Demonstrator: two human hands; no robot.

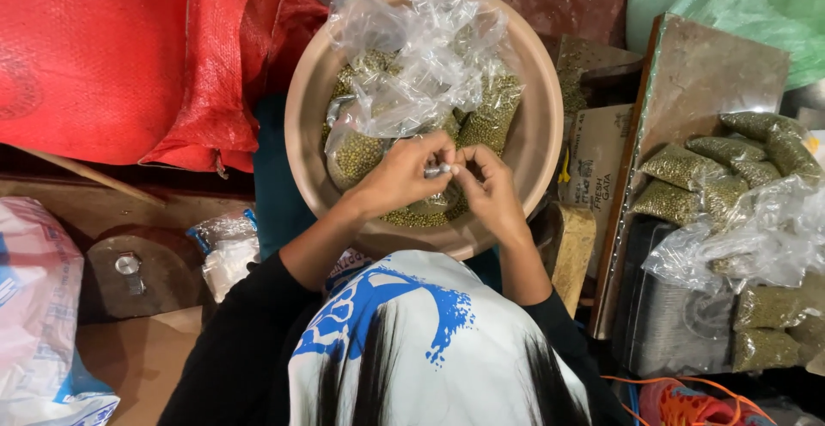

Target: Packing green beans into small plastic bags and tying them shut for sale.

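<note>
Both hands met over a tan basin (302, 125): the left hand (401, 175) and the right hand (490, 187) pinched the twisted neck of a clear bag (436, 170) of green beans between their fingertips. Red sacks (112, 57) lay at the far left. Loose clear plastic (421, 44) filled the basin. Filled bean packets (713, 173) were stacked at the right.

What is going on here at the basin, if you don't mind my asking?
A person sits over a large tan basin filled with small clear bags of green beans and loose plastic bags. Both hands meet above it: the left hand and right hand pinch the twisted neck of one bag between their fingers. More filled bags lie stacked on a board to the right.
</note>
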